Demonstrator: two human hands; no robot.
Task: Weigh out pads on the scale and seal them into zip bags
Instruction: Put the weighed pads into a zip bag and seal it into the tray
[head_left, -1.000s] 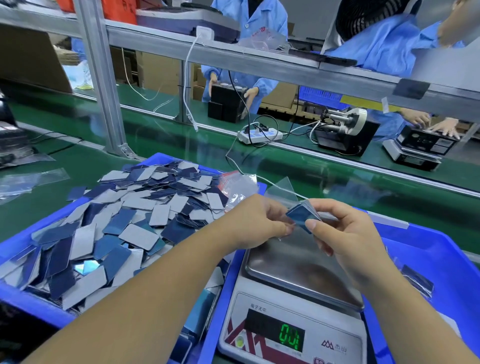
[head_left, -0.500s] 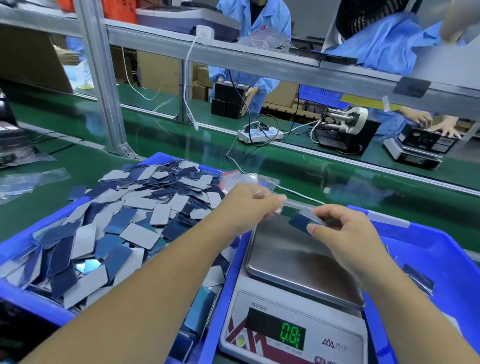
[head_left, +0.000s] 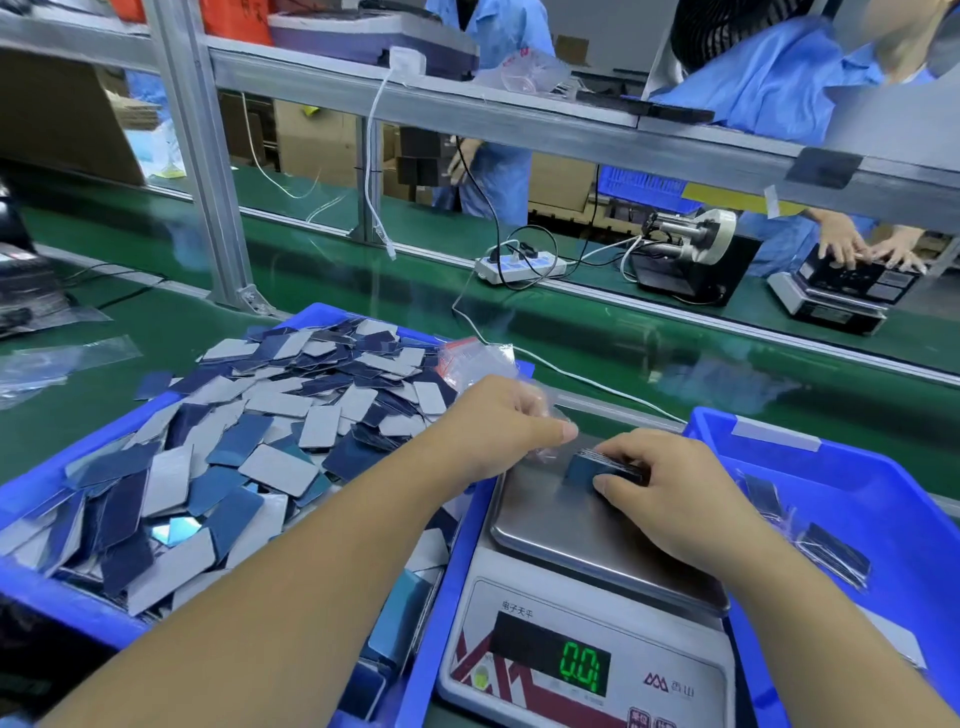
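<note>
A white digital scale (head_left: 582, 654) with a steel pan (head_left: 566, 525) stands in front of me, its green display reading 0.0. My right hand (head_left: 670, 488) pinches a small stack of dark blue pads (head_left: 587, 467) just above the pan's far edge. My left hand (head_left: 498, 426) grips a clear zip bag (head_left: 545, 452) right beside the stack. A big heap of loose blue and grey pads (head_left: 244, 452) fills the blue tray (head_left: 62, 608) on my left. A bunch of spare zip bags (head_left: 475, 358) lies at that tray's far corner.
A second blue tray (head_left: 878, 499) on the right holds filled bags (head_left: 826, 551). Beyond lies a green conveyor belt (head_left: 623, 338) with a white cable, a power strip (head_left: 519, 267) and a label dispenser (head_left: 685, 249). People in blue coats work across the line.
Both hands dropped from mid-air toward the scale pan. The left hand drew the bag apart from the stack, then came back beside it. The display went from 0.8 to 0.0.
</note>
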